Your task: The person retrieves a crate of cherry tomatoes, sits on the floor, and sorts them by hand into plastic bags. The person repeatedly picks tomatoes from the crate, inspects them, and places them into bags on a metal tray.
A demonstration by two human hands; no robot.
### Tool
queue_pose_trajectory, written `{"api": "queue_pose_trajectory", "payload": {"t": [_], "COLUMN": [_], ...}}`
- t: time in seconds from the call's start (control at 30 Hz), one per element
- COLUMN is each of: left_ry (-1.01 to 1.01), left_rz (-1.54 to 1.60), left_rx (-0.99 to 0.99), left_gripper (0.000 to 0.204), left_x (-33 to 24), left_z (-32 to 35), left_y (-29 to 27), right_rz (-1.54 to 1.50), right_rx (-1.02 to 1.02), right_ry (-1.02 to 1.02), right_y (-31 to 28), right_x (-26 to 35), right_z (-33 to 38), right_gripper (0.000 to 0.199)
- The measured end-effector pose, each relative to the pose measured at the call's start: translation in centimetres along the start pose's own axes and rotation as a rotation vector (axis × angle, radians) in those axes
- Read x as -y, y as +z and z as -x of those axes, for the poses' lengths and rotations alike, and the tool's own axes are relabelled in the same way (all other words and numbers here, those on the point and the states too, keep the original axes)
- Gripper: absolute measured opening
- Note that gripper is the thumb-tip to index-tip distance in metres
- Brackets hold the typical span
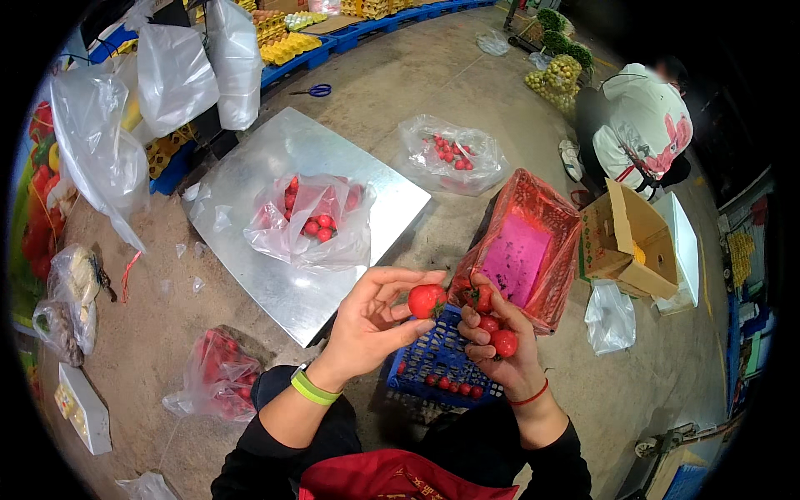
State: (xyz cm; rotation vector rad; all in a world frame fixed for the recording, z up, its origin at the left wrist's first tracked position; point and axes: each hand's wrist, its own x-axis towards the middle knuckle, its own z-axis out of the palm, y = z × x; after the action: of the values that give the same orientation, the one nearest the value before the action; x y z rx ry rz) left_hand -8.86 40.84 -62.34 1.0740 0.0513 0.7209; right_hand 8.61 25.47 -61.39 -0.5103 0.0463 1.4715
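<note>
My left hand (364,327) pinches one small red tomato (427,300) with a green calyx, between thumb and fingers. Just right of it, my right hand (521,367) is curled around several small tomatoes (503,342). Both hands are raised over a blue plastic crate (442,348) that has a short row of tomatoes (454,386) along its near side. Ahead and to the left, an open clear plastic bag (287,237) holds more tomatoes (320,227) on a shiny metal platform (329,154).
A red-lined crate (546,304) with a pink sheet stands beyond the blue one. Bags of tomatoes lie on the floor: one clear bag (408,158) ahead, one tied bag (218,367) near left. A cardboard box (612,237) and a crouching person (642,125) are at right.
</note>
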Motion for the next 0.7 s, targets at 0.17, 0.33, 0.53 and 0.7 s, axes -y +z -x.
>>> {"api": "queue_pose_trajectory", "payload": {"t": [0.17, 0.33, 0.53, 0.7], "left_ry": [0.014, 0.008, 0.047, 0.008], "left_rz": [-0.021, -0.045, -0.226, -0.113], "left_rx": [0.007, 0.005, 0.085, 0.046], "left_gripper": [0.057, 0.056, 0.043, 0.045], "left_x": [0.5, 1.3, 2.9, 3.3], "left_z": [0.0, -0.1, -0.5, -0.4], "left_y": [0.1, 0.2, 1.1, 1.3], "right_rz": [0.135, 0.528, 0.954, 0.843], "right_rx": [-0.034, -0.013, -0.165, -0.110], "right_ry": [-0.043, -0.094, -0.325, -0.252], "right_y": [0.2, 2.1, 2.3, 1.8], "right_x": [0.1, 0.0, -0.8, -0.4], "right_z": [0.5, 0.7, -0.5, -0.9], "right_gripper": [0.029, 0.033, 0.041, 0.035]}}
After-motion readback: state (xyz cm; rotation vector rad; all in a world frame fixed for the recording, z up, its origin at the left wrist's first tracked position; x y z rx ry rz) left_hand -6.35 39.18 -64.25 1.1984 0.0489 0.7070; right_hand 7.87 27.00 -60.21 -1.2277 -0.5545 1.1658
